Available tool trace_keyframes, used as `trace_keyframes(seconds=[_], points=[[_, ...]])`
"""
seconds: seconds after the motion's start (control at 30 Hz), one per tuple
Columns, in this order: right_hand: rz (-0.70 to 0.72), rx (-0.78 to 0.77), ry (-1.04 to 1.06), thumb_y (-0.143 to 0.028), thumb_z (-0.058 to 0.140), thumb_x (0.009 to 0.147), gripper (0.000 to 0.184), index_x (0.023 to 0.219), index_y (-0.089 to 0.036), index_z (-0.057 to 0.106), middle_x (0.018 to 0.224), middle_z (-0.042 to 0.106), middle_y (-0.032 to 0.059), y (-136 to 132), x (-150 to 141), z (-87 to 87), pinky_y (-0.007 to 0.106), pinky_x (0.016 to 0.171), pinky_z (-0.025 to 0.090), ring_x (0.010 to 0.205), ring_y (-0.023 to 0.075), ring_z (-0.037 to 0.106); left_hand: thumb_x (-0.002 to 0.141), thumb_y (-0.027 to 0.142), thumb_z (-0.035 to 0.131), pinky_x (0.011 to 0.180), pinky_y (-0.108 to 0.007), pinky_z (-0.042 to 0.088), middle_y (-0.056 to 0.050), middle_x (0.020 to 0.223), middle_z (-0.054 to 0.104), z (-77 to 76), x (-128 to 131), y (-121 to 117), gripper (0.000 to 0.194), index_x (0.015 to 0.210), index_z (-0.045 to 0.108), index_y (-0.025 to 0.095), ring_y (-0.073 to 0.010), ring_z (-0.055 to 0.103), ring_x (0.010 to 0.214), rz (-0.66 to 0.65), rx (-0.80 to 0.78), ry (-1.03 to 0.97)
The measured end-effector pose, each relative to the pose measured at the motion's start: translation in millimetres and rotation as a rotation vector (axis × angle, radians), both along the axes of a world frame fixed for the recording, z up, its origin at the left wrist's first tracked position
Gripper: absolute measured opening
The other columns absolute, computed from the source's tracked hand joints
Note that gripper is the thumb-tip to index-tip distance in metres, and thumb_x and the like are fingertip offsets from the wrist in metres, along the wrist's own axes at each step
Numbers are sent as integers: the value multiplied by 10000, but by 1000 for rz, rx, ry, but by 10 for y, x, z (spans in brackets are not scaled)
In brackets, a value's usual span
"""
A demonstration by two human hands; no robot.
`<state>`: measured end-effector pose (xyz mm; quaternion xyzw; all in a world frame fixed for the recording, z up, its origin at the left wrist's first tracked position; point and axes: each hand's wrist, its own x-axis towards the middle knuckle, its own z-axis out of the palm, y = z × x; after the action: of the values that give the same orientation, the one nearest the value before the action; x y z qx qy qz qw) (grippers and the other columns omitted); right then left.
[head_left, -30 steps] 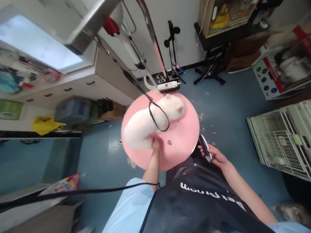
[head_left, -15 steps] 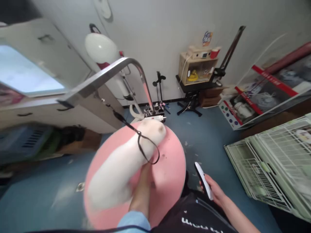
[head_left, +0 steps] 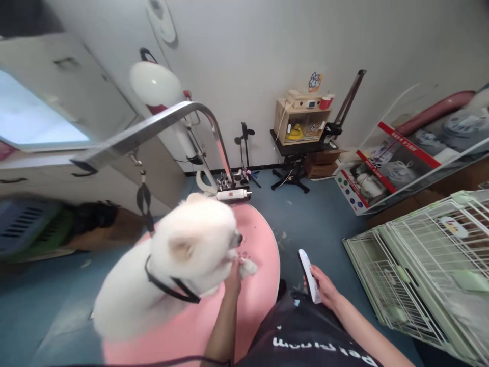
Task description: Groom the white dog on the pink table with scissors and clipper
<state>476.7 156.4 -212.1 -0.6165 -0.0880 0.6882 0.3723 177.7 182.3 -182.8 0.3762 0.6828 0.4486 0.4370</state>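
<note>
A fluffy white dog [head_left: 168, 270] sits on a round pink grooming table [head_left: 260, 290], a black loop around its neck tied up to a metal arm [head_left: 153, 127]. My left hand [head_left: 234, 278] is closed on the dog's front paw [head_left: 246, 266], lifted just under its muzzle. Off the table's right edge, my right hand [head_left: 323, 288] grips a white clipper [head_left: 308, 275] that points up and away from the dog.
White wire cages [head_left: 424, 270] stand at the right. A dryer on a stand [head_left: 160, 89] and a white bottle [head_left: 233, 194] are behind the table. A black stand with a wooden box [head_left: 300, 125] is by the far wall. Cabinets and a pet carrier [head_left: 26, 224] lie left.
The view has dropped closer to the table. The dog has risen from lying to sitting, head turned right. My left hand has shifted from its belly to its front paw; my right hand still grips the clipper.
</note>
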Motion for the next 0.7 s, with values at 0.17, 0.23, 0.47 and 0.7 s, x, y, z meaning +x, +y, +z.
trace_keyframes(seconds=[0.17,0.23,0.47,0.7], points=[[148,33,94,-252,672,767,332,1080,-199,576,624,674,2,203,-342,-25,204,461,486,496,150,638,648,820,606,999,-502,524,-79,796,584,325,75,-752,641,516,427,219,-259,653,928,46,28,-479],[213,41,125,-214,655,758,329,1079,-192,584,631,669,-1,199,-487,-55,201,456,475,497,144,633,603,758,703,1046,-503,500,-71,743,548,468,97,-1075,581,464,483,238,-237,638,817,44,26,-613],[205,86,140,-389,612,904,199,926,-196,564,585,633,2,-120,-889,-150,202,429,456,451,129,589,549,787,621,848,-578,521,-87,690,629,970,89,-1861,454,343,580,383,-282,665,694,-233,-29,-598],[136,110,151,-459,582,918,298,811,-184,543,557,595,-12,-703,-1033,-51,205,436,458,435,110,552,448,1014,394,713,-472,564,-12,439,450,1540,-508,-2218,726,340,539,311,-194,601,489,-662,17,-248]])
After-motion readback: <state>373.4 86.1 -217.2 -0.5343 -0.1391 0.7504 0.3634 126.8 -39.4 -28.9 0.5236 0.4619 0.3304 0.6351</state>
